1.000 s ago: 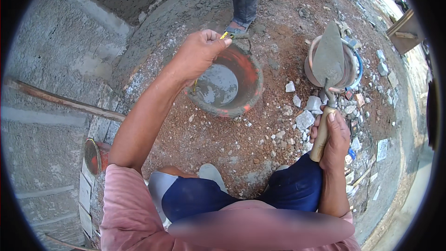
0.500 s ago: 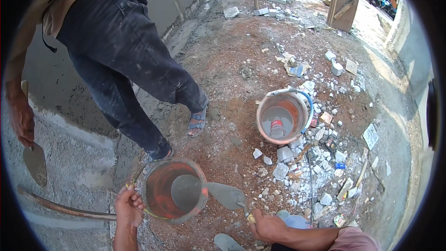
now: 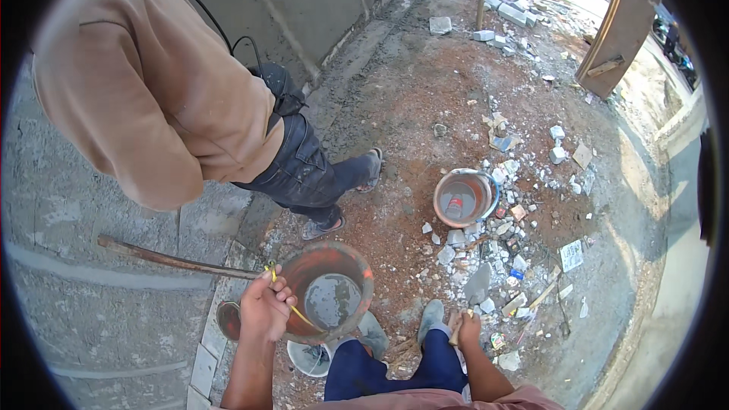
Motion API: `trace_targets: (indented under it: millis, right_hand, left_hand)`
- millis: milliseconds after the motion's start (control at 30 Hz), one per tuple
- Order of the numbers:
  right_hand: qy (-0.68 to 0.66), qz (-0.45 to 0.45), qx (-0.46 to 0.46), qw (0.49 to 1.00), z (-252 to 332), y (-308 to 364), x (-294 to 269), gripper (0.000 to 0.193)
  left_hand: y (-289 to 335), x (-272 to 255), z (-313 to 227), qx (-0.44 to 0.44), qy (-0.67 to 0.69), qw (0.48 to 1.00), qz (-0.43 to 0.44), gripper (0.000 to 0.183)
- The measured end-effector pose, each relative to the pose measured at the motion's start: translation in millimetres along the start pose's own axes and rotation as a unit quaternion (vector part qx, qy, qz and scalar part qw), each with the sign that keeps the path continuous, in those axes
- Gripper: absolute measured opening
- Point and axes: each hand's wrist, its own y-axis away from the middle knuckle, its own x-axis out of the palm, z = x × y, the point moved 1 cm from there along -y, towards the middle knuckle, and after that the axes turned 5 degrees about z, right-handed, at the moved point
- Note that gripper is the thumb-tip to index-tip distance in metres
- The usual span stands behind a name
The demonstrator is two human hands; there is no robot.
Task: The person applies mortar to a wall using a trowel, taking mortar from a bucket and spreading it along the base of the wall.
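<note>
My left hand (image 3: 266,308) is closed on the yellow handle (image 3: 305,320) of a worn orange mortar bucket (image 3: 363,267). Wet grey mortar (image 3: 331,301) lies in the bottom of this bucket, which is just left of my boots. In my right hand (image 3: 466,329), by my right knee, is the handle of a trowel (image 3: 478,284). Its grey blade points away from me over the rubble, apart from the bucket. Below the mortar bucket, a white pail (image 3: 304,364) is partly hidden. A small reddish container (image 3: 228,319) stands left of my left wrist.
A co-worker in a tan sweatshirt (image 3: 152,91) leans by the plastered wall at left. A second bucket (image 3: 443,215), holding greyish liquid and a red-labelled bottle, stands ahead. Broken blocks and rubble (image 3: 448,254) spread along the right. A wooden strip (image 3: 175,260) lies at left.
My view has risen and shifted, bringing my legs into sight. The trowel has moved from the bucket's rim to the right. The co-worker now leans farther into view, with the trowel hand hidden.
</note>
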Motion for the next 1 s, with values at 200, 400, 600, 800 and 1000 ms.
trace_targets:
  millis: [200,400,600,800,1000]
  right_hand:
    - [-0.159,-0.186,0.180,0.953,-6.2,74.2,-234.6,0.037]
    - [-0.282,-0.255,0.278,0.882,131.3,151.1,-243.4,0.040]
    - [-0.039,-0.222,0.114,0.968,145.9,69.5,-212.0,0.034]
    - [0.087,0.001,0.154,0.984,312.5,-15.4,29.7,0.029]
    - [0.328,-0.021,0.103,0.939,495.3,-11.7,158.8,0.028]
  left_hand:
    - [54.6,96.8,-57.1,0.006,0.070,0.995,0.077,0.024]
    - [51.0,144.8,-92.3,0.026,0.114,0.986,0.119,0.025]
    - [-38.6,190.5,-112.8,0.015,0.143,0.980,0.139,0.016]
    - [-141.6,165.1,-105.1,0.034,0.142,0.984,0.104,0.012]
    - [-211.7,111.7,-112.7,0.080,0.125,0.989,0.007,0.015]
